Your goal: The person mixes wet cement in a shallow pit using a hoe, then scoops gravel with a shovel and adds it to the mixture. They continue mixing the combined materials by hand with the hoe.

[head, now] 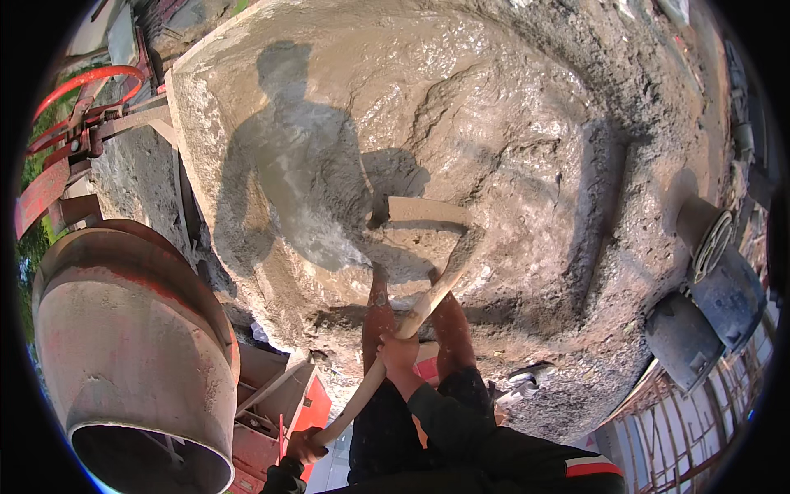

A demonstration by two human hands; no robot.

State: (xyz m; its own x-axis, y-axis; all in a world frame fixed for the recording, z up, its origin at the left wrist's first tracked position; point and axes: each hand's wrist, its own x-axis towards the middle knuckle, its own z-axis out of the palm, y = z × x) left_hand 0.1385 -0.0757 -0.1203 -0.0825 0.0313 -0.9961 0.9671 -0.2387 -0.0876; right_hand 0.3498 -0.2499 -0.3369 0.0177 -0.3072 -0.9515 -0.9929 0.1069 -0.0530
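Note:
Both my hands grip the wooden handle (pixel 407 324) of a hoe. At the lower left, my left hand (pixel 307 446) is wrapped around the handle's end. Higher up, in front of my legs, my right hand (pixel 398 353) holds the handle's middle. The handle runs up and right to a broad hoe blade (pixel 429 212), caked with grey mortar and resting at the wet mix. Wet mortar (pixel 395 80) spreads before me in a shallow bed, and my bare lower legs (pixel 453 330) stand in its near edge, my feet hidden. My shadow falls across the mix.
A mortar-coated mixer drum (pixel 133 364) stands close on the left, its mouth towards me. Beyond it are a red handwheel (pixel 86 83) and metal frame parts. Black buckets (pixel 685 339) stand at the right. Footwear (pixel 524 383) lies on the gravel near my right side.

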